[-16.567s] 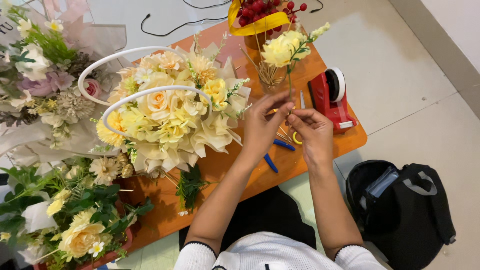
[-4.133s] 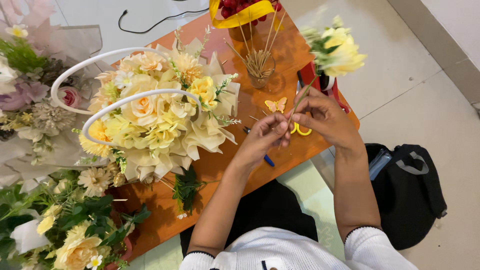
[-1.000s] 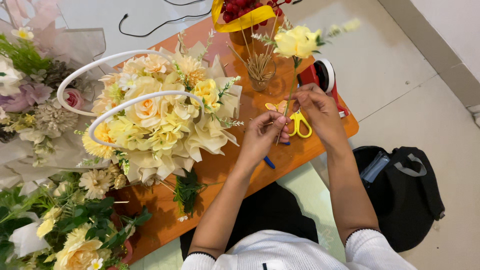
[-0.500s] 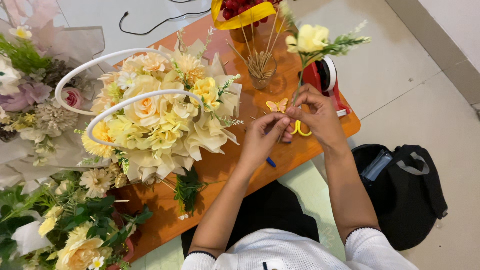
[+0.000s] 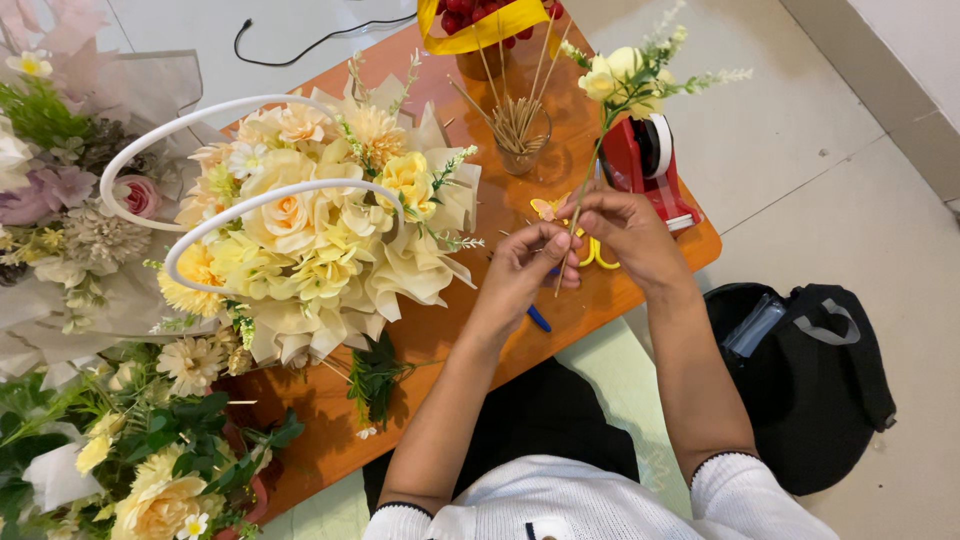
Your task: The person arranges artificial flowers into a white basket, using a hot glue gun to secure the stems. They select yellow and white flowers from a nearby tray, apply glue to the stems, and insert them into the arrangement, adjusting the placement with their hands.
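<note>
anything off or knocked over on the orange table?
Nothing stands out. Both hands, left hand and right hand, hold a yellow flower stem upright over the orange table. The glass of sticks and red tape dispenser stand upright.

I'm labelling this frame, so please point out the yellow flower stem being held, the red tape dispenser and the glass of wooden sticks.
yellow flower stem [image 5: 612, 76], head view, on the bloom.
red tape dispenser [image 5: 640, 170], head view, on its red body.
glass of wooden sticks [image 5: 522, 140], head view, on the glass rim.

White sleeves, apparently dark-trimmed cuffs.
</note>
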